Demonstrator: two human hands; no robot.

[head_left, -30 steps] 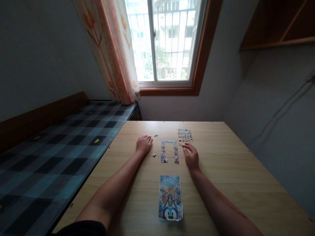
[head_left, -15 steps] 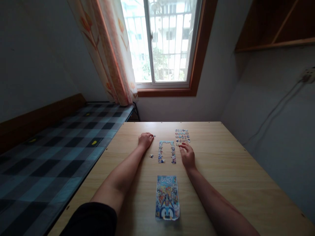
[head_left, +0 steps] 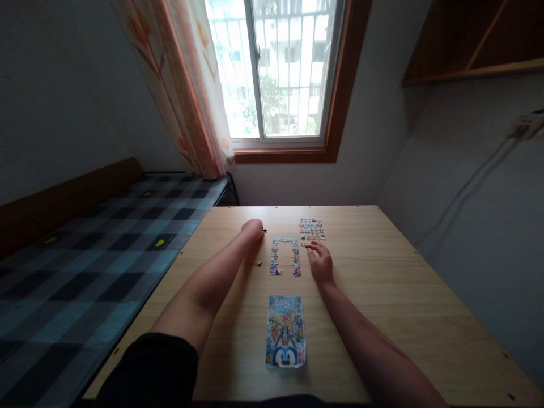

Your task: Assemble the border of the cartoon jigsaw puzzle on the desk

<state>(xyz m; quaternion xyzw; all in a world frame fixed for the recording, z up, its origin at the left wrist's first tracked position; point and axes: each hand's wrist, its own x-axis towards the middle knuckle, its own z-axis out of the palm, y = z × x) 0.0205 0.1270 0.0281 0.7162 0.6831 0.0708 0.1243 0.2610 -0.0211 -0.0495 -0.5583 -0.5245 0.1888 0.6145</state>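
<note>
My left hand (head_left: 254, 228) is at the far left part of the table, its fingers curled and mostly hidden behind the back of the hand. A small dark puzzle piece (head_left: 264, 230) shows at its fingertips. My right hand (head_left: 322, 265) rests to the right of a partly built puzzle frame (head_left: 296, 258), fingers loosely bent and somewhat apart. Its fingertips are close to the lowest of the loose puzzle pieces (head_left: 311, 231) laid out in rows. The frame has a bare middle and a gap in its near edge. One loose puzzle piece (head_left: 259, 264) lies left of it.
A Bluey picture sheet (head_left: 286, 334) lies on the wooden table (head_left: 374, 317) nearer to me. To the left stands a bed (head_left: 127, 226) with a checked cover. A window (head_left: 289, 73) and a flowered curtain (head_left: 170, 85) are beyond the table.
My left hand has turned and shifted slightly, so its fingers are more hidden and a dark piece shows at the tips. My right hand stays by the rows. The view has tilted a little.
</note>
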